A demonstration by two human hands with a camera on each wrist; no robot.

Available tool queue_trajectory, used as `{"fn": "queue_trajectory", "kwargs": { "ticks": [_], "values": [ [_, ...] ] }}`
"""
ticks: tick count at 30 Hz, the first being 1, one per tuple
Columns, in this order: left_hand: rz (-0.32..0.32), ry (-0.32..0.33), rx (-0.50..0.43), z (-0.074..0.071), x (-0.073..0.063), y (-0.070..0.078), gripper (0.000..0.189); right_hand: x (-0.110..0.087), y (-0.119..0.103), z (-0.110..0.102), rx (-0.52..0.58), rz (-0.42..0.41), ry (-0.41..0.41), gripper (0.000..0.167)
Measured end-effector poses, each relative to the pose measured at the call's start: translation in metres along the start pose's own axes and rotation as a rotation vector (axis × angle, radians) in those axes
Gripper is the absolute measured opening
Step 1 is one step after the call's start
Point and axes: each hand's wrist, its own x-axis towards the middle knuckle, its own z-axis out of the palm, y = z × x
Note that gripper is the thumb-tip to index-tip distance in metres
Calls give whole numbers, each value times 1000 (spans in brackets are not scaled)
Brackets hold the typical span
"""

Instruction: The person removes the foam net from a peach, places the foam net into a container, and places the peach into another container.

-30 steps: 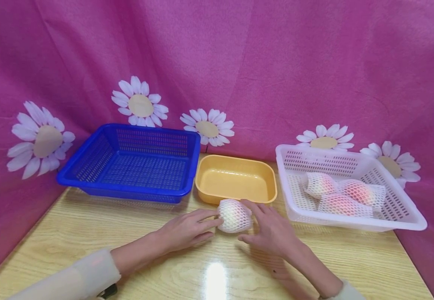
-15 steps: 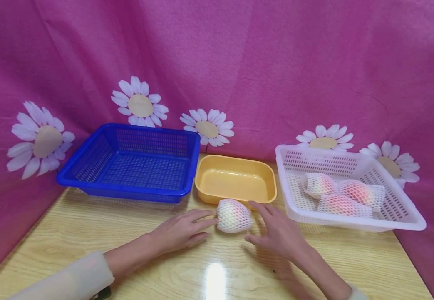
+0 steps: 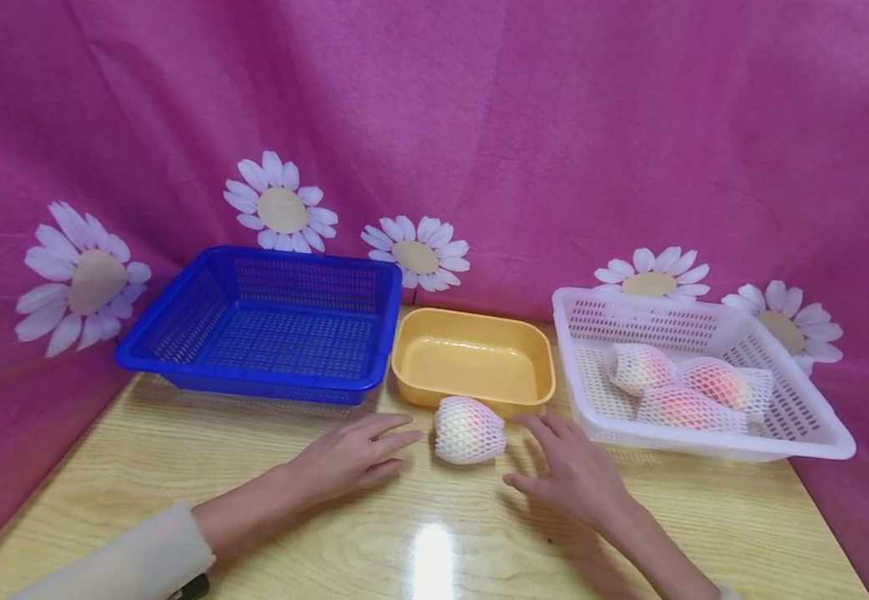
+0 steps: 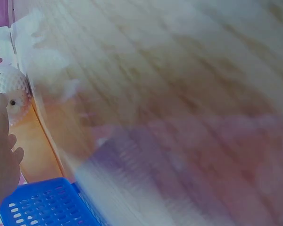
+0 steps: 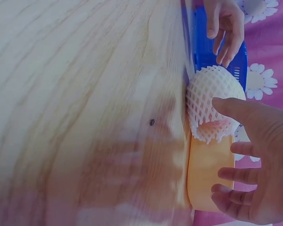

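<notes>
A round fruit (image 3: 469, 431), pale yellow and pink like a peach, sits in a white foam net on the table, just in front of the yellow tray (image 3: 473, 404). To its left is my left hand (image 3: 347, 457), fingers extended toward it with a small gap between. On the other side my right hand (image 3: 571, 467) has its fingers spread, also apart from the fruit. In the right wrist view, the thumb of the right hand (image 5: 269, 165) overlaps the netted fruit (image 5: 214, 101). Neither hand holds anything.
A blue slotted basket (image 3: 254, 387) stands at the left, with nothing inside. At the right, a white slotted basket (image 3: 591, 429) contains 3 netted fruits (image 3: 692, 408). Behind them hangs a magenta cloth (image 3: 509, 167) printed with daisies.
Both hands have drawn away from the netted fruit, the left hand to the left and the right hand to the right. The fruit stays in place on the table.
</notes>
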Motion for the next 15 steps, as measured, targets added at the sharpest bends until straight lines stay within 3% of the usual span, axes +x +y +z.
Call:
{"fn": "queue_trajectory", "kwargs": {
  "ticks": [15],
  "values": [
    [-56,-28,25,-8,-16,-7,48,-11,13,-4,-38,44,-15,74]
  ]
}}
